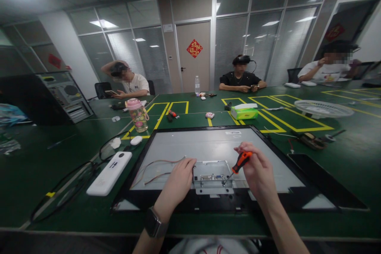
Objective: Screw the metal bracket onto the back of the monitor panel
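Observation:
A monitor lies face down on the green table, its grey back panel (208,145) open inside a black frame. My right hand (257,170) is closed around a screwdriver with an orange and black handle (241,160), its tip down on the small metal bracket (212,176) at the panel's near edge. My left hand (178,182), with a watch on the wrist, rests on the panel just left of that bracket, fingers curled against its edge. Thin wires (157,166) trail left across the panel from the bracket.
A white power bank (109,172) and black cables (71,178) lie left of the monitor. Farther off are a pink-lidded bottle (137,115), a green tissue box (244,112), a white fan grille (324,108) and a computer case (59,95). Three people sit along the far side.

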The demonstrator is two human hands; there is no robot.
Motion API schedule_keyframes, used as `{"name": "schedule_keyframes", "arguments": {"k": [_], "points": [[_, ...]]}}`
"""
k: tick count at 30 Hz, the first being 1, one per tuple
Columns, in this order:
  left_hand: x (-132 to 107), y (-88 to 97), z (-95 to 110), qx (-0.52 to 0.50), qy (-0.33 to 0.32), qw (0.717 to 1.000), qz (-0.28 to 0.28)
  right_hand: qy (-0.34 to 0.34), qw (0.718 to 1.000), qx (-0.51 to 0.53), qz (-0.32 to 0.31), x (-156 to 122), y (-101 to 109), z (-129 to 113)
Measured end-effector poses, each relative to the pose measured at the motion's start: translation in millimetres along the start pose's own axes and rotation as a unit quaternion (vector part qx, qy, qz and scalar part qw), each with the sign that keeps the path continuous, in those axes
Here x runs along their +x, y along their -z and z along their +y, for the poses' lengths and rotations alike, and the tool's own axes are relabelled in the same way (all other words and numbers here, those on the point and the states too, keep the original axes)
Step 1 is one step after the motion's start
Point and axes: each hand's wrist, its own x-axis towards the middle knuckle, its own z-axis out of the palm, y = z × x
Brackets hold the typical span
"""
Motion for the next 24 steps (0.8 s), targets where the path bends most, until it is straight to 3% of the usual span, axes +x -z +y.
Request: {"name": "schedule_keyframes", "arguments": {"k": [7,14,19,24], "points": [[0.7,0.0,0.2,0.01,0.004,1.0,-0.005,-0.028,1.0,0.005,-0.001,-0.5,-0.9,-0.3],[0.1,-1.5,-1.1,0.001,0.002,1.0,-0.001,-0.001,0.999,-0.029,-0.02,-1.0,-1.7,-2.2],[-0.2,-5.8,-4.6,-0.005,-0.007,1.0,0.012,-0.03,0.994,-0.026,-0.098,1.4,-0.6,-11.6],[-0.6,-1.4,-1.0,-0.007,-0.004,1.0,0.002,-0.003,0.98,-0.12,-0.158,6.0,4.4,-22.3]]}}
